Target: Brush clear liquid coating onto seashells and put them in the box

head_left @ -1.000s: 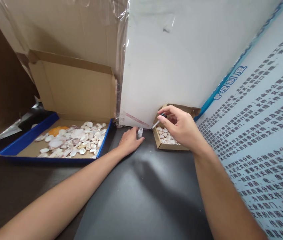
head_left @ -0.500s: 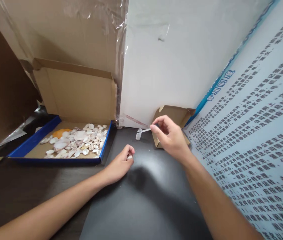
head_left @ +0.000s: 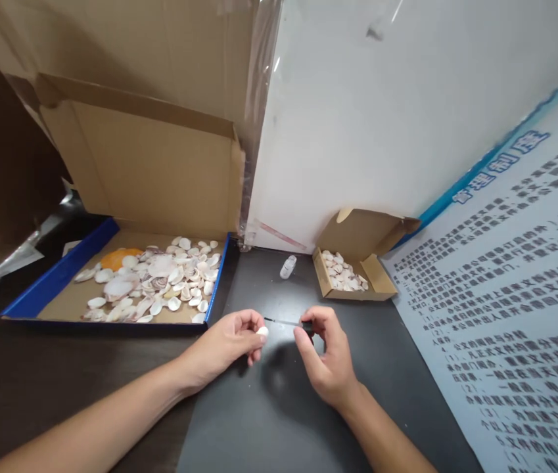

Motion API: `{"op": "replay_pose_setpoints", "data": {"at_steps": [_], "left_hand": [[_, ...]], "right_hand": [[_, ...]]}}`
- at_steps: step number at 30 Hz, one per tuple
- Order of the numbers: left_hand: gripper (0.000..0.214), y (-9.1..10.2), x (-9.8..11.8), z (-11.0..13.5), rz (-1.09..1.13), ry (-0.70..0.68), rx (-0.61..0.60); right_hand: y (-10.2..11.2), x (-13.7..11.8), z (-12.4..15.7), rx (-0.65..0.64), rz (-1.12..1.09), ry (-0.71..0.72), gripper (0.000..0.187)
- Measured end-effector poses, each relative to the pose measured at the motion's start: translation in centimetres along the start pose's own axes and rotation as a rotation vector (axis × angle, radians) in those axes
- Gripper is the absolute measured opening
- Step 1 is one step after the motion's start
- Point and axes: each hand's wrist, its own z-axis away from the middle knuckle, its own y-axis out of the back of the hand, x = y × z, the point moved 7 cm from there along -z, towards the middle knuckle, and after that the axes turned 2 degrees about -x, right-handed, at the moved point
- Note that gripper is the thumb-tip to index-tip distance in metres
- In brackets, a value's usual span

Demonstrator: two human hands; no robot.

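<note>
Between the thumb and fingers of my left hand [head_left: 236, 344] is a small white seashell [head_left: 262, 332]. My right hand [head_left: 326, 351] pinches the black handle of a thin applicator brush [head_left: 283, 322], whose dark tip points left toward the shell with a small gap between them. Beyond both hands a small clear bottle [head_left: 288, 267] stands on the dark mat, uncapped, with whitish contents.
To the left lies an open blue-edged cardboard box [head_left: 111, 322] of many shells and one orange piece [head_left: 118, 258]. A smaller open carton [head_left: 382, 287] of white shells is at the back right. A white panel [head_left: 357, 131] and a printed poster [head_left: 515, 295] rise behind.
My right hand has drawn the brush out of the bottle and brought it down toward my left hand. My left hand has turned, showing the shell. The camera view has shifted.
</note>
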Motion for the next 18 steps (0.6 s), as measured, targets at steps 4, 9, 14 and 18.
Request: {"op": "replay_pose_setpoints", "data": {"at_steps": [4,9,14,18], "left_hand": [[0.037,-0.05,0.25,0.23,-0.055,0.041,0.007],[0.039,-0.37,0.27,0.38,-0.042,0.080,-0.050],[0.037,-0.33,0.16,0.42,-0.030,0.092,-0.064],[0.037,-0.52,0.25,0.42,0.027,0.087,-0.086]], "right_hand": [[-0.27,-0.35,0.34,-0.081,0.012,0.039,0.016],[-0.04,-0.57,0.42,-0.086,0.034,0.044,0.021],[0.28,-0.81,0.46,-0.072,0.071,0.055,0.022],[0.07,-1.02,0.56,-0.102,0.078,0.072,0.021]]}}
